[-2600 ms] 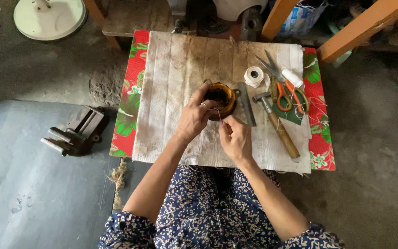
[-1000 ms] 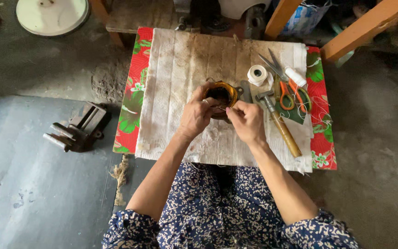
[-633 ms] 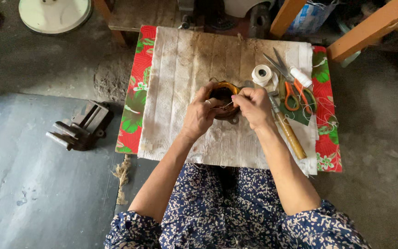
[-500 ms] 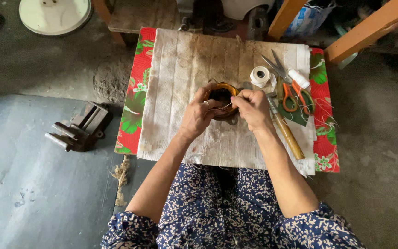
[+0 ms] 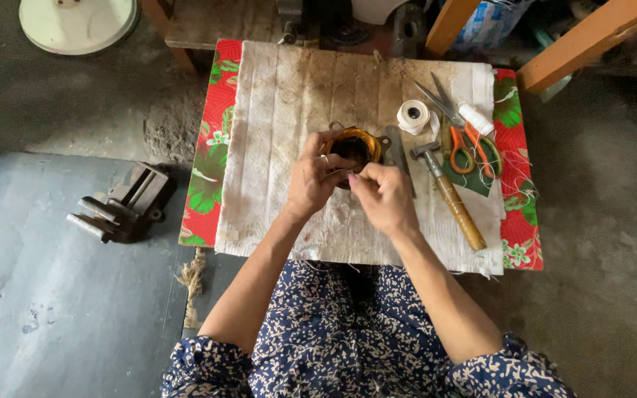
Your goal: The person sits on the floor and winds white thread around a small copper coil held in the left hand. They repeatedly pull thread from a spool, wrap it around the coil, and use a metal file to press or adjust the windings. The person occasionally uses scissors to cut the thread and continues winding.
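Gripping a round coppery wound coil (image 5: pixel 359 144) on a worn white cloth (image 5: pixel 274 110), left hand (image 5: pixel 311 180) curled around its near side, right hand (image 5: pixel 385 195) pinching closed just beside it, hammer (image 5: pixel 447 191) and orange-handled scissors (image 5: pixel 466 136) to the right

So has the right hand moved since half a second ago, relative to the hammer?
Yes. The right hand has pulled back from the ring-shaped coil toward the person, now lying lower alongside the hammer handle rather than up by its head.

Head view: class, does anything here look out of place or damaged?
A metal vise lies tipped on the floor, off the table. The white cloth is stained brown. Loose threads trail over the table's right edge.
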